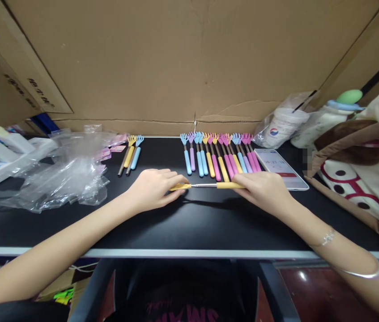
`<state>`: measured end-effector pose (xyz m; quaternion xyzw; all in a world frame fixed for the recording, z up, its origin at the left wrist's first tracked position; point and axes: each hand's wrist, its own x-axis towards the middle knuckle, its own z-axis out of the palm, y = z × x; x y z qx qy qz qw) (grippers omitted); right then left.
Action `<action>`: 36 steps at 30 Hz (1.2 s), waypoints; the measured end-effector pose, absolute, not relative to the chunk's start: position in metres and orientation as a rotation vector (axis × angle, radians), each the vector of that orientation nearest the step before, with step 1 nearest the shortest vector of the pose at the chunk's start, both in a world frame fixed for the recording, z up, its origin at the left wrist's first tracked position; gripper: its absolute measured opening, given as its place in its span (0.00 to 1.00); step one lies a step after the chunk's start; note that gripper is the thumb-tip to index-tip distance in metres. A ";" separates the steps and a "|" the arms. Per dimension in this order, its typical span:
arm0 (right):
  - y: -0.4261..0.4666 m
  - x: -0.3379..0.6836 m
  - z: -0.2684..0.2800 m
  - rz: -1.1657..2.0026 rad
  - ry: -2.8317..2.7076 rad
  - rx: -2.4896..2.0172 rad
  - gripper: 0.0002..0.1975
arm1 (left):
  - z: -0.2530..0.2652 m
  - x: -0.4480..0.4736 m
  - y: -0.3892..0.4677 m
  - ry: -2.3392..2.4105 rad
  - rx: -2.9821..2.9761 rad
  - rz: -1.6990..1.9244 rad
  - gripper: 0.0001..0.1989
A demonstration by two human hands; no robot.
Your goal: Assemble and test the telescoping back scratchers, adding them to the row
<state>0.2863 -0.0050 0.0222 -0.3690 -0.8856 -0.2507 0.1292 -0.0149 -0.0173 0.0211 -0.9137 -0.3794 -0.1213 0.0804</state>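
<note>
A yellow telescopic back scratcher (203, 185) stretches sideways between my two hands, just above the black table (189, 232). My left hand (155, 188) is closed on its claw end, and my right hand (259, 185) is closed on its yellow handle. Part of its metal rod shows between them. Behind my hands lies a row of similar back scratchers (211, 161) in blue, purple, yellow and pink, claws pointing away from me. Two more heads, one yellow and one blue, belong to a smaller group (136, 154) farther left.
Clear plastic bags (65, 174) are heaped at the left, beside a white power strip (11, 156) with cables. On the right are a phone (281, 169), a lidded cup (281, 127), a bottle (326, 120) and a cloth bag (360, 174). Cardboard (162, 62) walls the back.
</note>
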 end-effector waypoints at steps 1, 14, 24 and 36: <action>-0.005 0.286 0.022 -0.746 -2.569 -1.051 0.15 | 0.020 -0.014 -0.018 -1.143 -2.700 -0.351 0.14; -0.006 0.279 0.024 -0.555 -2.630 -1.132 0.19 | 0.017 -0.010 -0.022 -1.136 -2.555 -0.469 0.15; -0.003 0.280 0.021 -0.501 -2.680 -1.163 0.19 | 0.014 -0.012 -0.020 -1.102 -2.564 -0.435 0.16; 0.009 0.302 0.029 -0.554 -2.648 -1.237 0.25 | 0.032 -0.040 -0.005 -1.207 -2.604 -0.298 0.18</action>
